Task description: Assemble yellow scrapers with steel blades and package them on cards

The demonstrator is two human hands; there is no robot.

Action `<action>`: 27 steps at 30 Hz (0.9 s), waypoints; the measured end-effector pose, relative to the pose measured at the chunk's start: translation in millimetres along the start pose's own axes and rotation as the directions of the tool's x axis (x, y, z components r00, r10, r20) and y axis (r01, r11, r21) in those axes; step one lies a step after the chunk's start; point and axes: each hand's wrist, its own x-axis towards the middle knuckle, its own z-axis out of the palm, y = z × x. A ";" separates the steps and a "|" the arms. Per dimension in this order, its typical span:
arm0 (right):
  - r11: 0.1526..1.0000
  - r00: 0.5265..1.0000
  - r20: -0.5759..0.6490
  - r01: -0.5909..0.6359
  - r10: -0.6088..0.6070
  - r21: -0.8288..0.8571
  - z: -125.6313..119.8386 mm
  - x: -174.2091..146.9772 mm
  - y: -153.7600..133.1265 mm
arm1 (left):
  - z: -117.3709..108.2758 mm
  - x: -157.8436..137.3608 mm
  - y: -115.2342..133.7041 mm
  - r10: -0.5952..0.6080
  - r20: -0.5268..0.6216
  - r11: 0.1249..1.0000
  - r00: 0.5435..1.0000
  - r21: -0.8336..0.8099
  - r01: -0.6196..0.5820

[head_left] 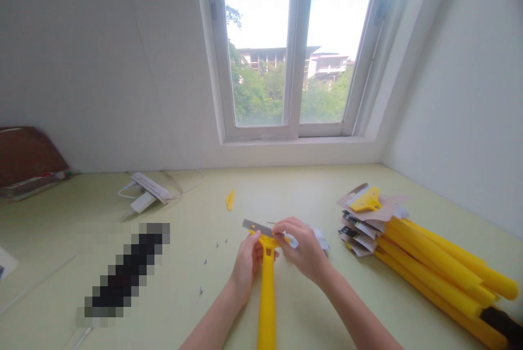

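A yellow long-handled scraper (267,295) points away from me, its handle running off the bottom of the view. Across its head lies a thin grey metal blade (255,226). My left hand (244,263) is closed around the left side of the scraper's head, the thumb against it just below the blade. At the opposite end of the head, my right hand (301,246) pinches the blade's right end; its fingertips partly hide that end. Several small screws (206,261) lie loose to the left of my left hand. Beyond them rests a small yellow plastic piece (231,200).
To the right, more yellow scrapers (433,263) lie stacked with card sleeves on their heads. Whitish material (321,240) sits behind my right hand. A white charger-like object (149,194) with cables, a pixelated dark shape (126,273) and a brown item (30,154) are at left.
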 end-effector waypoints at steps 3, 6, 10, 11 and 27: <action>0.999 0.999 -0.011 -0.046 0.046 0.013 -0.9 0.0 0.0 | 1.1 -0.4 1.6 0.003 -0.010 1.000 1.000 0.011 -0.002; 0.996 0.997 -0.002 -0.072 0.072 0.045 -1.1 0.2 -0.8 | 1.6 -0.3 3.1 -0.009 -0.057 0.999 0.998 0.047 0.012; 0.987 0.995 0.006 -0.101 0.101 0.128 -1.4 0.6 -3.0 | -0.1 0.6 2.8 0.016 -0.088 0.996 0.996 0.085 -0.008; 0.980 0.993 0.009 -0.122 0.122 0.156 -1.5 0.8 -3.5 | -0.6 0.7 2.5 0.026 -0.088 0.995 0.996 0.093 -0.018; 0.817 0.921 0.128 -0.387 0.369 0.426 6.9 0.3 11.3 | -0.6 0.8 1.1 0.064 -0.110 0.997 0.992 0.056 -0.058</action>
